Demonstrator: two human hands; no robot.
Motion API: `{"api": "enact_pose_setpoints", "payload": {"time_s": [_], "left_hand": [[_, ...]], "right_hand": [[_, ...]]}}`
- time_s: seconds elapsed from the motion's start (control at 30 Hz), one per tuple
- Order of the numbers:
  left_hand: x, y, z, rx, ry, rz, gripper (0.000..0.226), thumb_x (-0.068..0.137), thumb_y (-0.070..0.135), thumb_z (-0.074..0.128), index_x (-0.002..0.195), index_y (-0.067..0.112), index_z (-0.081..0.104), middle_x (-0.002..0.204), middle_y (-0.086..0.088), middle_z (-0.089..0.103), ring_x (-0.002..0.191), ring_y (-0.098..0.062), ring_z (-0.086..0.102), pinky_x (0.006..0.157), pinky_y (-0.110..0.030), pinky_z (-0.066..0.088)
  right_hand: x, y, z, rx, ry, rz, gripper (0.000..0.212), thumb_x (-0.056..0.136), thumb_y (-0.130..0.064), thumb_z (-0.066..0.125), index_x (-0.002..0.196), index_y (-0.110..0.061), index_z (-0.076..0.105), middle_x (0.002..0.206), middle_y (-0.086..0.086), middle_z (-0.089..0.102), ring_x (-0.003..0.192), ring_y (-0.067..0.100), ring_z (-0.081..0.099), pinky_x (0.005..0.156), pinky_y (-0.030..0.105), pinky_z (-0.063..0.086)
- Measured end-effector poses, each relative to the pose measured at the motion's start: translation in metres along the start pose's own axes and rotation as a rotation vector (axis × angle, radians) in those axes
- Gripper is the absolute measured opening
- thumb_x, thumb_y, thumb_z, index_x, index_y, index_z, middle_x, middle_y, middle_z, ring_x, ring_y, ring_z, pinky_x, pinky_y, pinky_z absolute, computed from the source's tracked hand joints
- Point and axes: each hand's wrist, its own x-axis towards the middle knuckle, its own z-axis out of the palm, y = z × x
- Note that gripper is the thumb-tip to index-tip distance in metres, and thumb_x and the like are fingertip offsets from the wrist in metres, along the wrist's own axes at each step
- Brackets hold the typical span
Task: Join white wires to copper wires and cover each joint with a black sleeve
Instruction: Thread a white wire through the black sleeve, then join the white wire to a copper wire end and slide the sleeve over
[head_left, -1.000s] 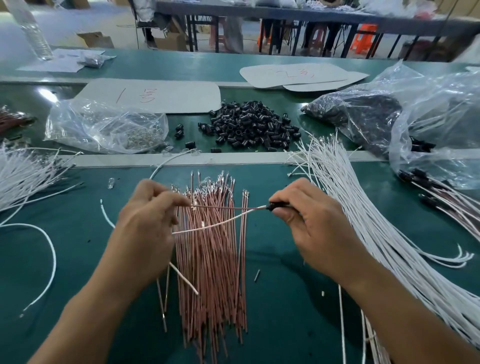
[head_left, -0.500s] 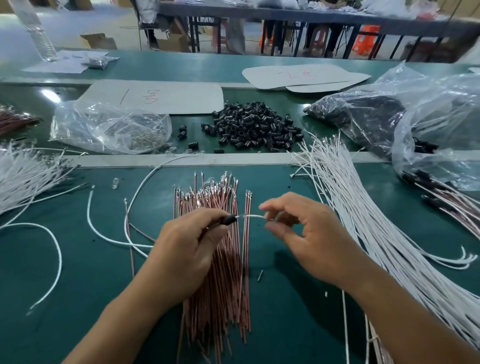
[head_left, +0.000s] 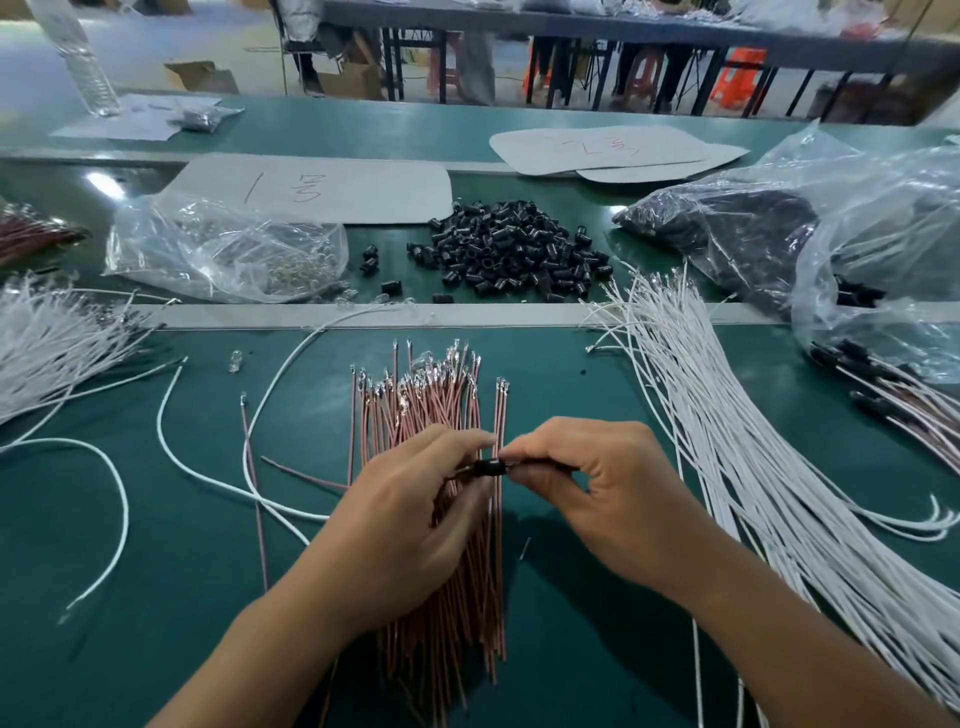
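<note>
Above copper wires (head_left: 426, 405), left hand (head_left: 410, 525) and right hand (head_left: 608, 499) now meet, pinching black sleeve (head_left: 485, 467).

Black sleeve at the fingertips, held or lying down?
Held: the black sleeve is pinched between left hand and right hand, above the copper wires.

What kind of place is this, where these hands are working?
Probably a factory wire-assembly line: a long green bench carries a heap of white wires, a bundle of copper wires and a pile of black sleeves, while the left hand and right hand pinch one sleeve.
</note>
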Motion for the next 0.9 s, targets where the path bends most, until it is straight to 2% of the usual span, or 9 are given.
{"api": "enact_pose_setpoints", "payload": {"time_s": [0.07, 0.27, 0.4, 0.53, 0.57, 0.63, 0.7, 0.77, 0.9], "left_hand": [[0.001, 0.002, 0.000, 0.003, 0.003, -0.010, 0.028, 0.093, 0.035, 0.060, 0.119, 0.024, 0.066, 0.100, 0.015, 0.062, 0.086, 0.003, 0.056, 0.078, -0.018, 0.045], [0.003, 0.002, -0.004, 0.036, 0.099, -0.044, 0.007, 0.090, 0.025, 0.061, 0.095, 0.020, 0.064, 0.085, 0.014, 0.059, 0.076, -0.002, 0.053, 0.070, -0.017, 0.041], [0.003, 0.009, 0.003, 0.023, 0.067, -0.035, 0.022, 0.086, 0.018, 0.053, 0.104, 0.017, 0.066, 0.091, 0.010, 0.063, 0.080, -0.009, 0.058, 0.074, -0.027, 0.047], [0.005, 0.003, 0.003, 0.019, 0.077, -0.050, 0.020, 0.097, 0.029, 0.054, 0.094, 0.013, 0.066, 0.084, 0.005, 0.059, 0.075, -0.019, 0.056, 0.066, -0.042, 0.049], [0.005, 0.000, 0.002, 0.019, 0.079, -0.055, 0.022, 0.099, 0.030, 0.052, 0.095, 0.013, 0.067, 0.086, 0.004, 0.060, 0.076, -0.021, 0.057, 0.067, -0.043, 0.049], [0.004, -0.004, 0.003, 0.020, 0.065, -0.061, 0.026, 0.099, 0.030, 0.049, 0.099, 0.011, 0.067, 0.090, 0.002, 0.063, 0.080, -0.024, 0.060, 0.070, -0.043, 0.050], [0.002, -0.002, 0.006, 0.017, 0.050, -0.072, 0.029, 0.099, 0.030, 0.046, 0.103, 0.011, 0.067, 0.095, 0.001, 0.067, 0.085, -0.025, 0.062, 0.073, -0.043, 0.051], [0.001, 0.001, 0.007, 0.023, 0.053, -0.072, 0.029, 0.100, 0.029, 0.044, 0.109, 0.013, 0.067, 0.099, 0.001, 0.069, 0.089, -0.023, 0.063, 0.076, -0.040, 0.052], [0.000, 0.002, 0.006, 0.032, 0.066, -0.058, 0.024, 0.102, 0.026, 0.044, 0.116, 0.016, 0.061, 0.104, 0.002, 0.069, 0.092, -0.020, 0.062, 0.076, -0.036, 0.051]], "right_hand": [[-0.001, -0.003, 0.004, 0.026, 0.020, 0.015, 0.013, 0.091, -0.009, 0.075, 0.103, -0.010, 0.078, 0.091, -0.006, 0.075, 0.084, 0.008, 0.071, 0.075, 0.031, 0.057], [0.000, -0.007, 0.003, 0.149, 0.139, 0.159, 0.011, 0.088, -0.007, 0.078, 0.095, -0.016, 0.080, 0.086, -0.011, 0.075, 0.079, 0.013, 0.070, 0.075, 0.034, 0.057], [-0.004, -0.007, 0.004, 0.183, 0.029, 0.195, 0.015, 0.089, -0.007, 0.076, 0.100, -0.018, 0.078, 0.083, -0.004, 0.073, 0.074, 0.019, 0.067, 0.072, 0.040, 0.056], [0.026, -0.007, -0.020, 0.222, -0.190, 0.272, 0.037, 0.091, -0.038, 0.072, 0.126, -0.029, 0.063, 0.096, -0.002, 0.074, 0.083, 0.017, 0.072, 0.073, 0.026, 0.058], [0.044, -0.005, -0.025, 0.197, -0.180, 0.285, 0.035, 0.091, -0.040, 0.069, 0.124, -0.028, 0.064, 0.095, 0.000, 0.075, 0.081, 0.015, 0.072, 0.070, 0.022, 0.056], [0.089, 0.008, -0.024, 0.082, -0.093, 0.300, 0.014, 0.094, -0.030, 0.069, 0.107, -0.024, 0.071, 0.085, -0.001, 0.075, 0.072, 0.010, 0.070, 0.067, 0.020, 0.052], [0.134, 0.022, -0.012, -0.132, -0.096, 0.314, 0.008, 0.094, -0.022, 0.069, 0.099, -0.022, 0.075, 0.080, -0.009, 0.073, 0.072, 0.007, 0.065, 0.075, 0.025, 0.052], [0.172, 0.033, 0.007, -0.299, -0.212, 0.291, 0.015, 0.095, -0.022, 0.067, 0.106, -0.019, 0.076, 0.092, -0.008, 0.073, 0.082, 0.008, 0.063, 0.085, 0.023, 0.048], [0.225, 0.043, 0.050, -0.479, -0.368, 0.203, 0.027, 0.098, -0.025, 0.064, 0.122, -0.013, 0.070, 0.114, 0.003, 0.071, 0.100, 0.017, 0.062, 0.088, 0.021, 0.040]]}}
